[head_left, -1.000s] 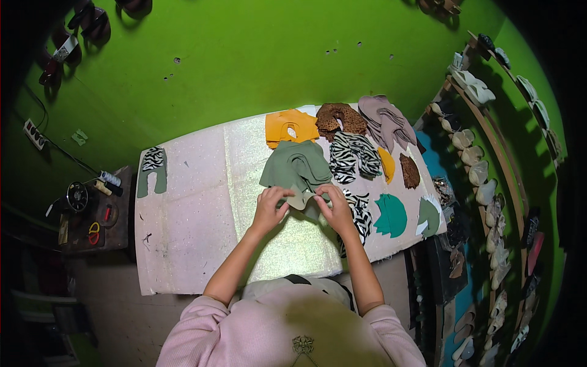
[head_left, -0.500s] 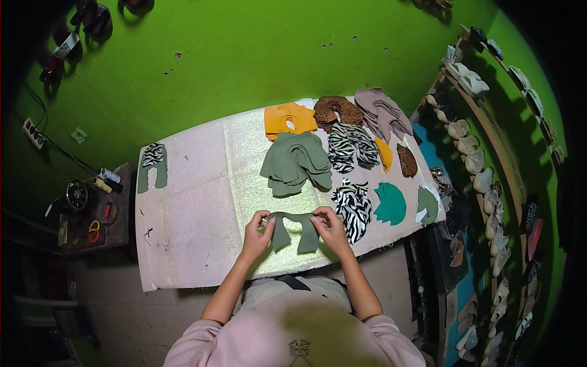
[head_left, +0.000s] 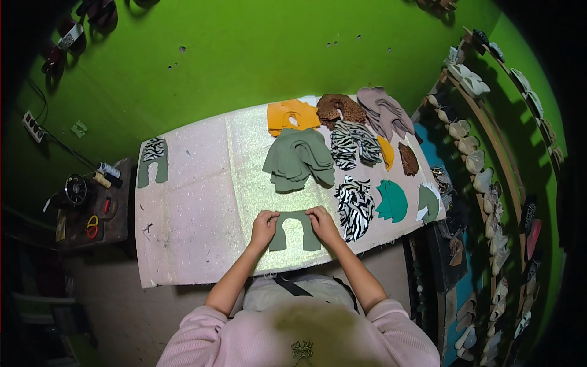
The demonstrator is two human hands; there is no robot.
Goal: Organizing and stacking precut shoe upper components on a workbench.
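Observation:
A grey-green, U-shaped cut piece of material (head_left: 278,238) lies flat at the table's near edge, its two legs toward me and its curved opening between them. My left hand (head_left: 263,227) pinches its upper left corner between thumb and fingers. At the upper right corner my right hand (head_left: 323,224) has the same kind of grip. Just beyond is a loose pile of grey-green pieces (head_left: 296,162). To the right of my right hand lies a stack of zebra-print pieces (head_left: 355,208).
On the table (head_left: 189,232) are orange pieces (head_left: 282,116), brown spotted pieces (head_left: 338,109), taupe pieces (head_left: 384,113) and teal pieces (head_left: 393,200). A zebra-and-green piece (head_left: 153,162) lies far left. Scissors (head_left: 92,226) rest on a side stand; shoe racks (head_left: 483,122) line the right.
The green piece was lifted and curling, with its legs splayed; now it is spread flat on the table. Both hands have turned palm-down over its upper corners.

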